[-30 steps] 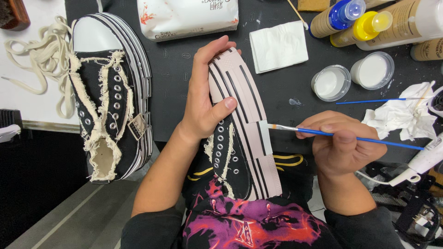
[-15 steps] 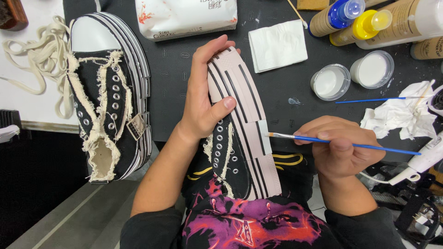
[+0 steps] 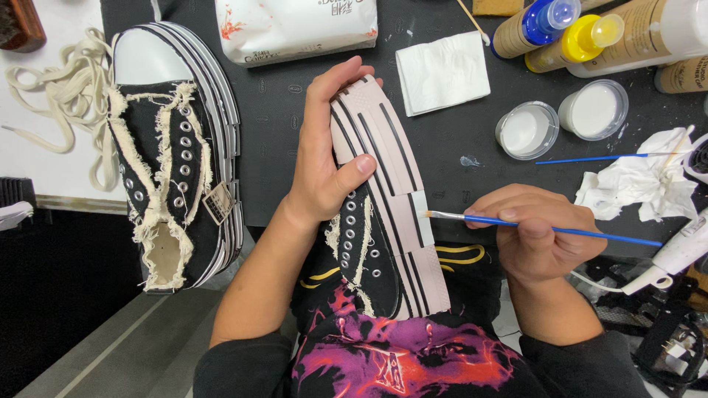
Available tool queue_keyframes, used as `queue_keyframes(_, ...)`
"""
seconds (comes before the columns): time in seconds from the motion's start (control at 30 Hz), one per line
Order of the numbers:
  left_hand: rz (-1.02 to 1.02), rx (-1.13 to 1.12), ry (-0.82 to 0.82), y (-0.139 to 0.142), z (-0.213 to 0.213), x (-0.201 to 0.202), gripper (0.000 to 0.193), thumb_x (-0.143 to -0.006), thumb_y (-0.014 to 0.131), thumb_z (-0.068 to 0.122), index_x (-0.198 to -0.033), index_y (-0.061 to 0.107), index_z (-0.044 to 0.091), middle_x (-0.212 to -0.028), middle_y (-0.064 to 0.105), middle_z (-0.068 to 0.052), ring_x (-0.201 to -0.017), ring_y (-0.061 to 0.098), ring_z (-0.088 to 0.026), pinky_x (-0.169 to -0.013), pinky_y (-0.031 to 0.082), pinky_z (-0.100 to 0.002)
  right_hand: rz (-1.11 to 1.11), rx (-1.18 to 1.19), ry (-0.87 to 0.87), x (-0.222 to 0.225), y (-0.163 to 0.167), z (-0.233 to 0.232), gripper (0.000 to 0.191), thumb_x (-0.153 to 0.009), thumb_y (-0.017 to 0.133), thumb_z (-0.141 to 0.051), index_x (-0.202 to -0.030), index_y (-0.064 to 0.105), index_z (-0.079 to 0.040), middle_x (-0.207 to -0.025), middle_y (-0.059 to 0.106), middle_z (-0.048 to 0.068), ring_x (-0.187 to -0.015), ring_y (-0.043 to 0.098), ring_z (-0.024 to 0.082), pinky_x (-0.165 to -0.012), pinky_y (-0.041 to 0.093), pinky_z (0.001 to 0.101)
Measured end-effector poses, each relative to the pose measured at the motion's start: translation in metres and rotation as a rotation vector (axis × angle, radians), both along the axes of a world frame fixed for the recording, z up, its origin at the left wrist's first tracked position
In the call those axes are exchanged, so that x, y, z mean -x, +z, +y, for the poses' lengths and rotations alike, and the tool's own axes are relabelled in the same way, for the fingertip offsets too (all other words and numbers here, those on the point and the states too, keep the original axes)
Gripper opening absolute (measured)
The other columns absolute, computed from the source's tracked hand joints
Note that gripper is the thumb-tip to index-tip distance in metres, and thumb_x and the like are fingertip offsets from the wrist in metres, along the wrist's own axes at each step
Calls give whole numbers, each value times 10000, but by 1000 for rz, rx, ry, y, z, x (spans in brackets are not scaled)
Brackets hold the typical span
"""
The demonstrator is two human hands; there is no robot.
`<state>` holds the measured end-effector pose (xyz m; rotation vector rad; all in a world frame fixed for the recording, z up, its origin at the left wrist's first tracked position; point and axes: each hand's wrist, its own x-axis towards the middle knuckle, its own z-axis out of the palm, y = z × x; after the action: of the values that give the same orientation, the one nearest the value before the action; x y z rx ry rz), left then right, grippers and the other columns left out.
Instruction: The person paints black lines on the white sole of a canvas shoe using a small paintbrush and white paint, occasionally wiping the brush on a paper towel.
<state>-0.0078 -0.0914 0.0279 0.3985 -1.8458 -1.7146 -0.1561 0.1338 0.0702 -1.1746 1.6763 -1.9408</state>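
Note:
My left hand grips a black canvas sneaker with a thick white, black-striped sole, holding it on its side against my lap. The fingers wrap over the toe and the thumb presses on the sole wall. My right hand holds a thin blue-handled paintbrush. Its tip touches a pale patch on the sole's side wall.
A matching frayed sneaker lies on the black mat at left, beside loose cream laces. Two open jars of white paint, paint bottles, a folded white tissue, a crumpled tissue, a second blue brush and a white pouch are behind.
The brush tip has slid down along the sole wall toward me, and my right hand has moved slightly with it. My left hand and the shoe stay in place.

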Motion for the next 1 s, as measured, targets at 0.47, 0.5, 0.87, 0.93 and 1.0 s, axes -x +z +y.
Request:
queue_keyframes(0.47, -12, 44, 13, -2, -1, 0, 828, -970, 632, 523, -1592, 348, 57, -1459, 494, -132, -1344, 509, -214, -1199, 388, -347, 13, 7, -15, 3, -1, 2, 369, -1137, 592, -301, -980, 603, 33, -727, 651, 212, -621, 701, 311, -580, 603, 393)
queue_keyframes(0.5, -12, 42, 13, -2, -2, 0, 829, -970, 632, 524, -1592, 347, 55, -1459, 494, -132, -1344, 510, -214, -1199, 389, -348, 2, 15, -18, 4, -1, 3, 365, -1134, 595, -299, -980, 602, 32, -725, 651, 210, -617, 699, 309, -575, 602, 391)
queue_keyframes(0.87, -15, 44, 8, -2, 0, 0, 829, -981, 620, 541, -1592, 339, 56, -1471, 490, -141, -1362, 508, -224, -1203, 399, -361, -33, 14, 11, 1, -5, 5, 338, -1132, 610, -287, -998, 609, 23, -731, 661, 203, -620, 703, 312, -584, 612, 396)
queue_keyframes(0.93, -22, 55, 11, -2, -1, 0, 831, -977, 619, 540, -1592, 341, 55, -1463, 492, -138, -1357, 510, -222, -1200, 399, -359, -38, 27, -14, 2, -4, 6, 340, -1123, 612, -288, -986, 618, 23, -726, 655, 199, -619, 697, 311, -581, 606, 396)
queue_keyframes(1.0, -23, 63, 11, -2, -1, 0, 829, -976, 618, 537, -1592, 343, 56, -1463, 493, -136, -1356, 510, -219, -1201, 397, -356, -41, 24, -30, 2, -3, 7, 350, -1115, 610, -296, -966, 625, 20, -722, 654, 199, -615, 695, 309, -569, 595, 385)
